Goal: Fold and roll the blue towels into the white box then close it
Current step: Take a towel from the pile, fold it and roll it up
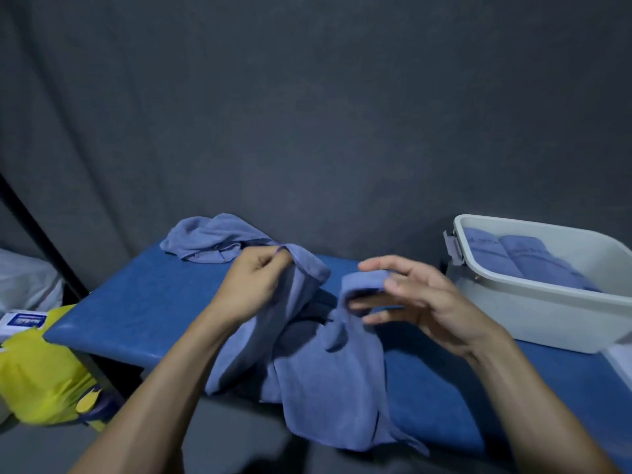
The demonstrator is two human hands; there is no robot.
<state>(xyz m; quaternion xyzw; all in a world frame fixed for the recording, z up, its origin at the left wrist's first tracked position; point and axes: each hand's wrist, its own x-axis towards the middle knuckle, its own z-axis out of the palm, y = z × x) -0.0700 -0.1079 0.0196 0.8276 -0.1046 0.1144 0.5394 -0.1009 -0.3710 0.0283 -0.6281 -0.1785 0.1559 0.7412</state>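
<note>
A blue towel [328, 381] hangs crumpled between my hands over the blue padded bench [143, 302] and drapes past its front edge. My left hand [253, 285] pinches one upper edge of it with curled fingers. My right hand [410, 295] pinches another part of the edge between thumb and fingers, the other fingers spread. A second blue towel [212, 239] lies bunched at the bench's far left. The white box [533, 302] stands on the bench at the right, lid off, with two rolled blue towels [526, 258] lying inside.
A dark grey cloth backdrop hangs behind the bench. A yellow bag [41, 371] and a small white-and-blue packet [20, 325] sit left of the bench, beside a dark pole [41, 234]. A grey latch [453, 246] sticks out on the box's left end.
</note>
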